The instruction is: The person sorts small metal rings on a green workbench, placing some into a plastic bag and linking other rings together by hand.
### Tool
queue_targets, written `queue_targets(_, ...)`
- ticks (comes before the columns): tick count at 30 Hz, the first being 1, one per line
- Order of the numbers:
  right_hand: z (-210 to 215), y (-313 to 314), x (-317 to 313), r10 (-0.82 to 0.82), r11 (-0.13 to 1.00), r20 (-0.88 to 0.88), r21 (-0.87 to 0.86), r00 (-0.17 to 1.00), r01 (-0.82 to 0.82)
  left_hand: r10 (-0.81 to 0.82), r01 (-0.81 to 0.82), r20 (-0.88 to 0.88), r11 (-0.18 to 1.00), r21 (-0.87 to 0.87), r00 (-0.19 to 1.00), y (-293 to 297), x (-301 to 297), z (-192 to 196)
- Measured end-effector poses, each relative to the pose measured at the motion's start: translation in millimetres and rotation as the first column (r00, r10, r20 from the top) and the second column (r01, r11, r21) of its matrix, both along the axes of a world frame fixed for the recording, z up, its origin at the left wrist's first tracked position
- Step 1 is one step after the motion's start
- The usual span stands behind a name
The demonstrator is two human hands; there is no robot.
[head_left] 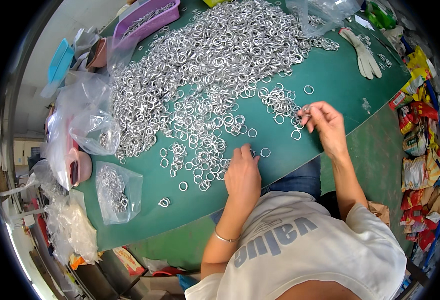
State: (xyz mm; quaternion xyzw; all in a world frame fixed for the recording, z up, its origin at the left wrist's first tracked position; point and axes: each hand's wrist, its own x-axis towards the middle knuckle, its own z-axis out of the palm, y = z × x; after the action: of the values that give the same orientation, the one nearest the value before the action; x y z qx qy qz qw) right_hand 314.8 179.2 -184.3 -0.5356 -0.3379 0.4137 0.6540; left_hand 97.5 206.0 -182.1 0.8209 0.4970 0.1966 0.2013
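Observation:
A large heap of silver metal rings [220,45] covers much of the green table, with a looser spread of rings [200,135] reaching toward me. My left hand [242,175] rests at the near edge of that spread, back upward and fingers curled; rings lie against its side, and what its fingertips hold is mostly hidden. A single ring [265,152] lies just right of it. My right hand [326,127] is raised slightly, thumb and fingers pinched on a metal ring [307,109]. Beside those fingertips sits a smaller cluster of rings [280,101].
A clear bag of rings [119,194] lies at the left near edge. A purple basket [145,22] stands at the far left, a pink bowl [82,166] at the left edge. A white glove [362,55] lies far right. Colourful packages [420,150] line the right side beyond the table.

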Motion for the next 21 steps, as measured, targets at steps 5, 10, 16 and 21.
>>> queue_targets(5,-1,13,-34,0.262,0.958,-0.526,0.041,0.809,-0.284,0.023,0.004,0.134,0.981,-0.194,0.991,4,-9,1)
queue_targets(10,11,16,-57,0.437,0.899,-0.161,0.047,0.885,-0.435,0.655,0.532,0.673,0.456,-0.714,0.342,8,-30,1)
queue_targets(16,30,17,-85,0.337,0.807,0.724,0.107,0.602,-0.581,0.882,0.792,0.470,0.261,-0.551,0.036,-4,-23,-11)
queue_targets(21,25,26,-81,0.302,0.889,0.635,0.083,0.711,-0.451,0.922,0.869,0.380,0.243,-0.431,-0.070,0,-23,-19)
